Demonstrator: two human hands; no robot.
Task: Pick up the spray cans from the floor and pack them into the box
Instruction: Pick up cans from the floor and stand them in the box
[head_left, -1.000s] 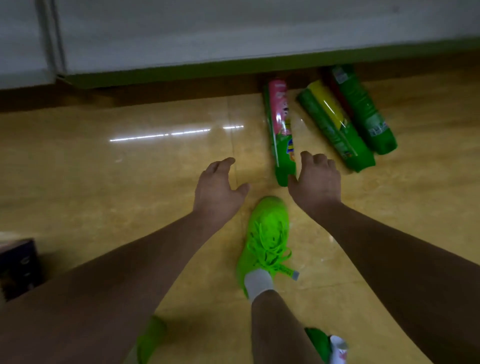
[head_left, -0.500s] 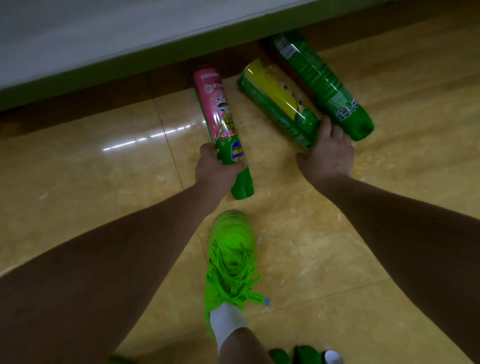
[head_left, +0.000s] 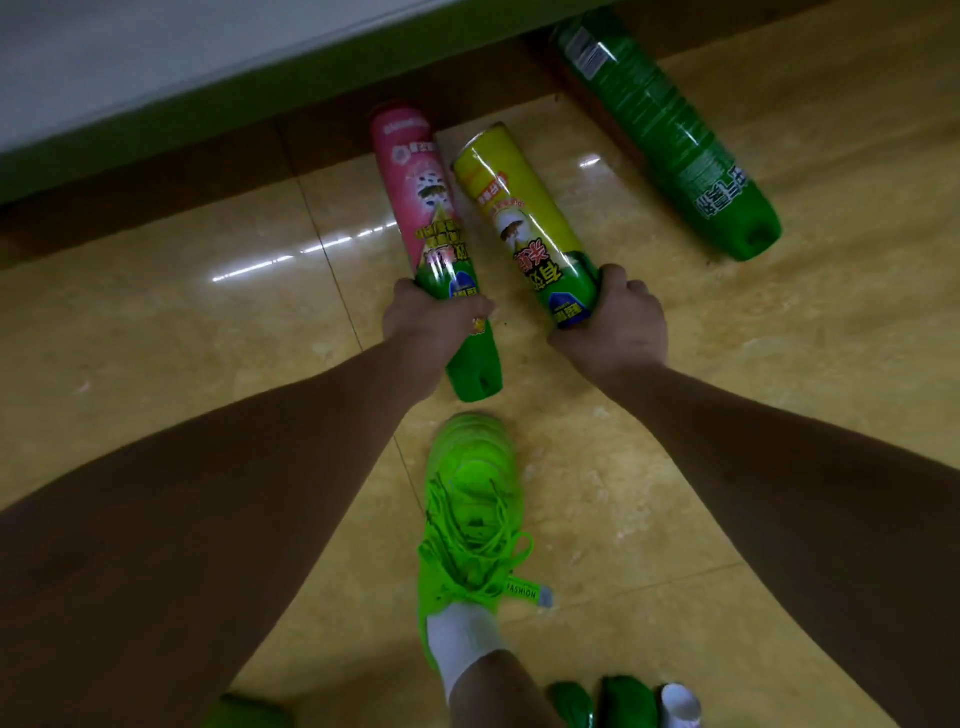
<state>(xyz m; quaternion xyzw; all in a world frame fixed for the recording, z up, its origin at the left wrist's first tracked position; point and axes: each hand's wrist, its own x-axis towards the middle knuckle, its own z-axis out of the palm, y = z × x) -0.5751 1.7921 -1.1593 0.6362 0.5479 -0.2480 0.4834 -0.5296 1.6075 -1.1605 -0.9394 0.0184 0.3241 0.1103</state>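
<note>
My left hand (head_left: 427, 325) grips a pink-and-green spray can (head_left: 423, 197) near its green cap end, the can pointing away toward the wall. Beside it, my right hand (head_left: 621, 322) grips a yellow-and-green spray can (head_left: 514, 208) the same way, fingers wrapped round its lower part. Both cans look lifted at the near end; whether their far ends touch the floor I cannot tell. A third, all-green spray can (head_left: 670, 135) lies on the tiled floor at the upper right, apart from both hands. No box is in view.
A white wall with a green skirting (head_left: 260, 57) runs along the top. My foot in a bright green shoe (head_left: 470, 509) stands just below the hands. Green cans and a white cap (head_left: 623, 701) show at the bottom edge.
The left hand closed on the pink can and raised it. The right hand moved onto the yellow can, took hold of it and swung it beside the pink one. The view moved closer.
</note>
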